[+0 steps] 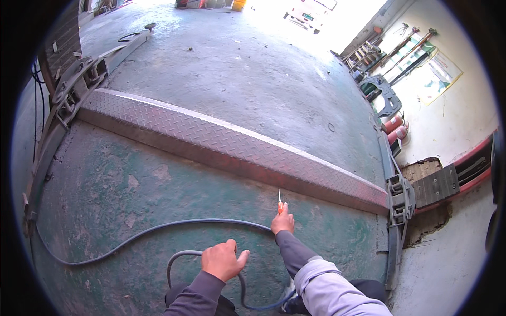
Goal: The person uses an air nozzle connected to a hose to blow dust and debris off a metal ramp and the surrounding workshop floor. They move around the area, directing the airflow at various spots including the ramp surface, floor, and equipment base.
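My right hand point(283, 220) reaches forward, closed round the orange-red handle of a slim tool point(280, 207). Its thin, pale metal shaft points away from me; whether it is a screwdriver I cannot tell. Below and to the left, my left hand point(224, 260) is curled, back of the hand up, thumb to the right. A grey-blue hose point(182, 223) snakes over the floor from the left and passes behind my right hand and forearm. Its loop meets my left hand on both sides, and the curled fingers seem to grip it, though the hand hides that stretch.
A reddish tread-plate beam point(226, 142) crosses the green-grey floor point(132, 195) between metal lift posts and arms point(79, 89). On the right, a wall with broken plaster point(421, 168), red fire extinguishers point(395, 129) and a grey panel point(382, 97). A white vehicle point(311, 13) stands far off.
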The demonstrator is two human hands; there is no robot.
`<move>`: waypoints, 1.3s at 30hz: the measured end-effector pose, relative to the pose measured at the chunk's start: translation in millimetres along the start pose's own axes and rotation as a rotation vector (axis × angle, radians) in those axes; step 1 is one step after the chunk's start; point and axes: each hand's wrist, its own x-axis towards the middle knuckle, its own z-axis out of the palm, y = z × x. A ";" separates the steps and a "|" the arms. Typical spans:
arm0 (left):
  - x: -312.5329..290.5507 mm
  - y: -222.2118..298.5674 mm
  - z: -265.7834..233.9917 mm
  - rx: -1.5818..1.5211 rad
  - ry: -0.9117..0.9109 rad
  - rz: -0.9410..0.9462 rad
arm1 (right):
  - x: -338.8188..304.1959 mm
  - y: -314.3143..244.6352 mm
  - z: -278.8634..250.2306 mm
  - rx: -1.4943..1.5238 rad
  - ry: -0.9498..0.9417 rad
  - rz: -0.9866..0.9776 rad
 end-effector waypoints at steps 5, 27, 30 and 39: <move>-16.8 -41.3 -27.2 -0.040 0.133 -0.156 | -3.9 -38.4 18.4 -0.204 -0.057 0.016; -124.2 -178.2 -80.8 -0.200 1.044 -0.521 | -164.4 -335.5 98.2 -0.040 -0.282 -0.263; -141.1 -190.4 -77.7 -0.201 1.058 -0.603 | -164.8 -354.2 108.7 -0.007 -0.299 -0.295; -208.6 -194.8 -59.8 -0.188 1.032 -0.941 | -171.8 -422.5 132.3 0.086 -0.324 -0.403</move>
